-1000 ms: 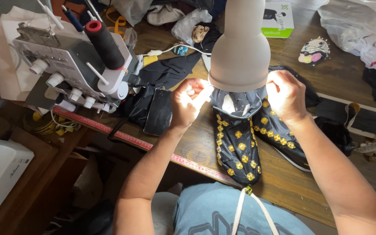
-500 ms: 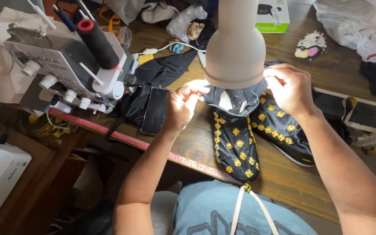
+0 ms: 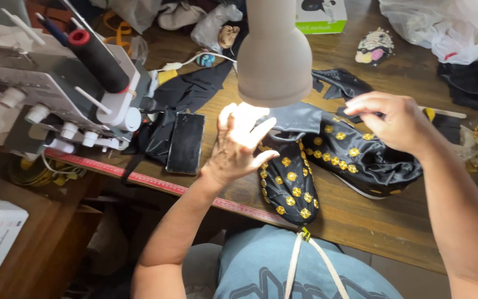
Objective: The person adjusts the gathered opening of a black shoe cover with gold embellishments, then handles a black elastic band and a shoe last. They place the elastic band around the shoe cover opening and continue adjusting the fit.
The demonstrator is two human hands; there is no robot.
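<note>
Cluttered wooden counter [image 3: 360, 216]: left hand [image 3: 239, 147], fingers spread loose, presses black satin cloth with gold sequin flowers [image 3: 327, 160]; right hand [image 3: 396, 122] pinches its edge, positioning it; smoothing seems next.

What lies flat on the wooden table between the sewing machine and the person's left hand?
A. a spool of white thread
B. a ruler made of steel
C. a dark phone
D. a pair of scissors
C: a dark phone lies flat on the table, between the sewing machine and the left hand.
</note>
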